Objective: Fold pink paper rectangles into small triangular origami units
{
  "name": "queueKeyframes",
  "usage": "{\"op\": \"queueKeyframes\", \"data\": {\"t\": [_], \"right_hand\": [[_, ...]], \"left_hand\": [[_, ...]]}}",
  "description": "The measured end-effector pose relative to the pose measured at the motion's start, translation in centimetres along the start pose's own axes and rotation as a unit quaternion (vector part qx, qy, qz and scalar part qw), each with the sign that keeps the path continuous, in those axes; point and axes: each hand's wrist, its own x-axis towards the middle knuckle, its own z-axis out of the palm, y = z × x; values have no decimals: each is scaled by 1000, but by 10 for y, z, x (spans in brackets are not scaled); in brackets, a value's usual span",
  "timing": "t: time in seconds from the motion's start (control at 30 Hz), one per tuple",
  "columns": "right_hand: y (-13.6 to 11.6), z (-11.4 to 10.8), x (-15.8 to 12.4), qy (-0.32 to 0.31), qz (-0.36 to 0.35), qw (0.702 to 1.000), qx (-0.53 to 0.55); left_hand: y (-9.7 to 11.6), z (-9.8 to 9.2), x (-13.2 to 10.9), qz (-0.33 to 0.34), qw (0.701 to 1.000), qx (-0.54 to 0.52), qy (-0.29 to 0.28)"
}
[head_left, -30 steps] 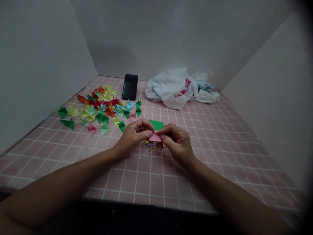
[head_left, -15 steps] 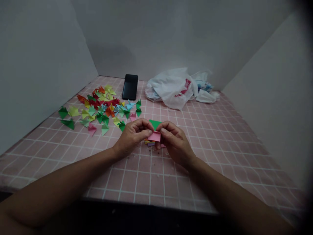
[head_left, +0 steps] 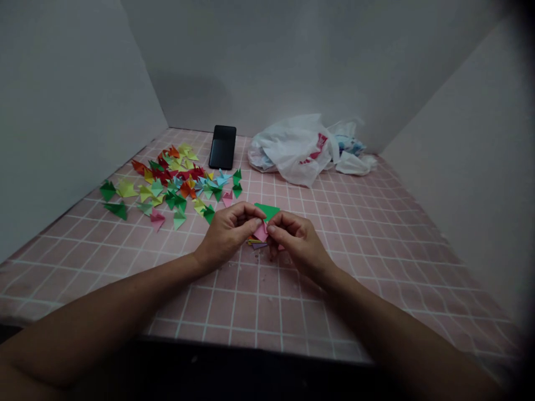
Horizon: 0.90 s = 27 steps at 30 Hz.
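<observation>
Between my hands is a small piece of pink folded paper [head_left: 261, 233]. My left hand [head_left: 229, 229] is closed in a pinch on its left side, thumb below and index finger above. From the right, my right hand [head_left: 297, 239] pinches the paper's other edge, and its lower fingers are curled. Just behind the fingertips lies green paper [head_left: 267, 210], partly covered by the hands. Under the pink piece, the edges of a stack of coloured paper [head_left: 257, 244] show yellow, orange and purple; the rest of the stack is hidden.
Many small folded paper shapes [head_left: 175, 186] in green, yellow, red, orange, blue and pink lie spread at the left. A black phone [head_left: 223, 147] rests behind them. White plastic bags [head_left: 292, 147] sit against the back wall. A pink checked cloth [head_left: 376, 245] covers the table.
The pink paper has gone from a flat rectangle to a more pointed, angled shape in my fingers. My right hand has shifted slightly, and more of the green paper shows.
</observation>
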Motion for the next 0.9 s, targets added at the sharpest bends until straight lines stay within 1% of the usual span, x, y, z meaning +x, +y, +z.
{"op": "queueKeyframes", "data": {"t": [0.2,0.37,0.53,0.67,0.8,0.9], "right_hand": [[-4,5,-4,25,-5,997,-76],[-3,7,-5,40,-5,994,-104],[1,5,-3,56,-25,990,-124],[3,3,-3,70,-47,983,-160],[4,4,-5,64,-65,977,-192],[5,7,-6,61,-65,979,-185]], "left_hand": [[-3,1,-1,6,1000,7,8],[-5,2,-1,3,1000,12,8],[-8,1,0,-35,999,-6,1],[-7,0,-1,-62,998,-15,-9],[-5,0,-2,-56,998,0,0],[-4,1,-3,-45,999,15,5]]}}
